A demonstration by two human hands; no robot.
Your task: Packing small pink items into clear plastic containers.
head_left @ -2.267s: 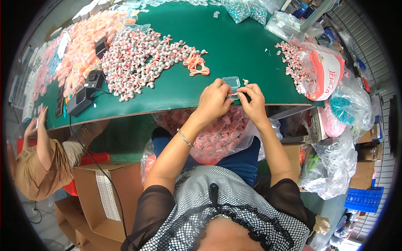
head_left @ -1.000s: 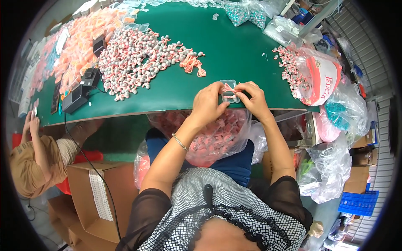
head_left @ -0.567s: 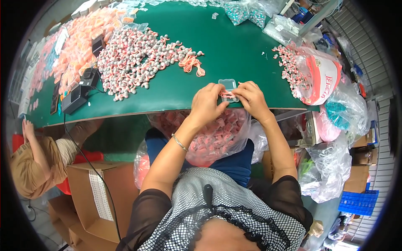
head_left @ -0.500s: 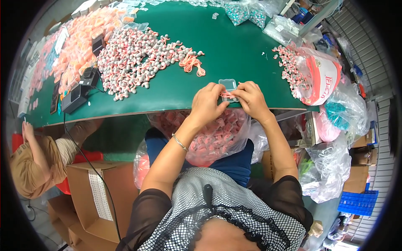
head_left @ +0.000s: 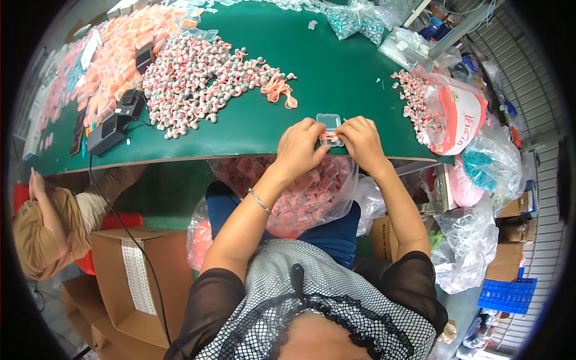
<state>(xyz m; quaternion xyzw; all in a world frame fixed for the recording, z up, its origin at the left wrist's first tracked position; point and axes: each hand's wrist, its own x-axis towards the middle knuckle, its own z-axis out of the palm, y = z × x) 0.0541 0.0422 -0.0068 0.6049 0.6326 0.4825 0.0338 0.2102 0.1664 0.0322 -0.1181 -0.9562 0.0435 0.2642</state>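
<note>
At the table's near edge, a small clear plastic box (head_left: 328,121) stands with its hinged lid raised away from me. Coiled pink cord (head_left: 327,138) lies in its bottom part. My left hand (head_left: 298,144) is closed round the box's left side, thumb at the front. From the right, my right hand (head_left: 362,143) pinches at the box's right edge, fingertips on or just over the cord; they hide part of it. Farther off lies a loose bundle of orange-pink cord (head_left: 278,91), beside a wide pile of small pink-and-grey pieces (head_left: 191,84).
Peach-coloured boxes (head_left: 135,39) are heaped at the far left, near black devices (head_left: 108,135) with a hanging cable. A red-and-white bag (head_left: 461,117) spills pieces at right. Below the table, a clear bag (head_left: 306,201) holds pink packs. Another person (head_left: 51,231) sits at left near a carton (head_left: 144,282).
Both hands stay at the box, with small finger movements over the pink cord. My right fingers have shifted slightly. The whole view has moved a little.
</note>
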